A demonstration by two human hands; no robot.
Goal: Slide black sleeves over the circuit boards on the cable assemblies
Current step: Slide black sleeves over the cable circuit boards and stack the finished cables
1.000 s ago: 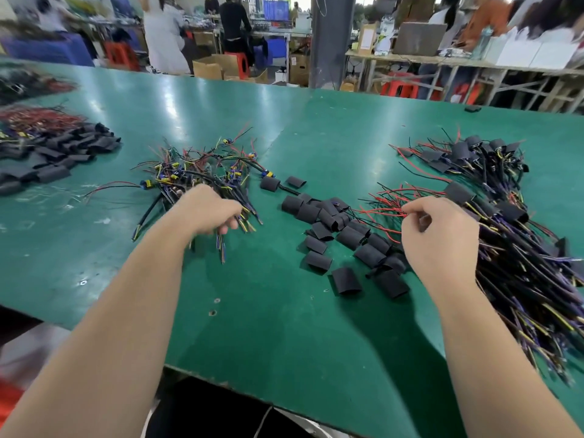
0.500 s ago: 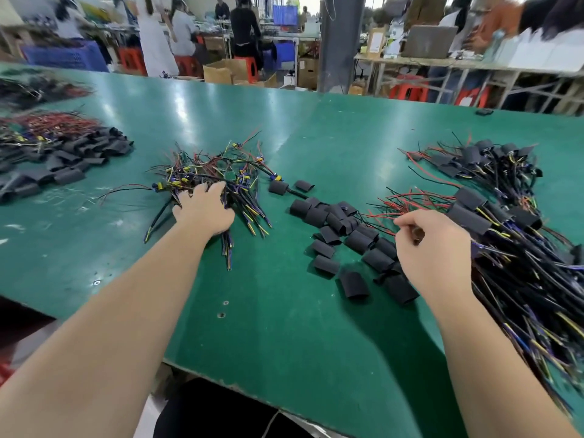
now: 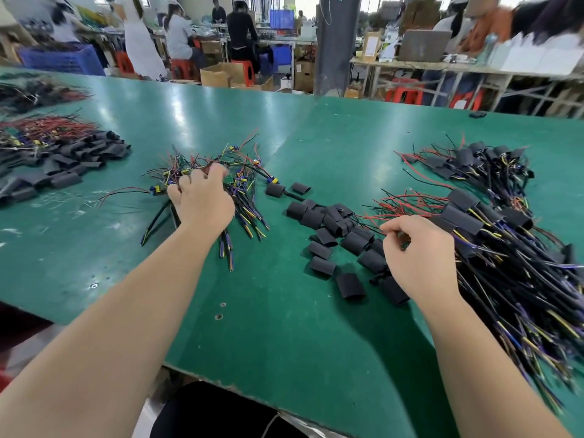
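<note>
Our left forearm (image 3: 110, 327) and right forearm (image 3: 474, 358) are bare along their whole visible length, from the lower corners of the view up to the wrists. Our left grip (image 3: 202, 203) and right grip (image 3: 420, 257) are bare as well. Low in the middle we wear a black garment (image 3: 202, 412), with a thin pale cord (image 3: 271, 425) lying on it.

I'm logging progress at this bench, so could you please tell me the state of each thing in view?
Pile of multicoloured cable assemblies: no sleeves on.
Loose flat black sleeves: empty, scattered on green table.
Pile of black-sleeved cable assemblies: sleeves fitted.
Left hand: fingers spread on the unsleeved pile, nothing lifted.
Right hand: fingers curled, pinching wires at the sleeved pile's edge.
</note>
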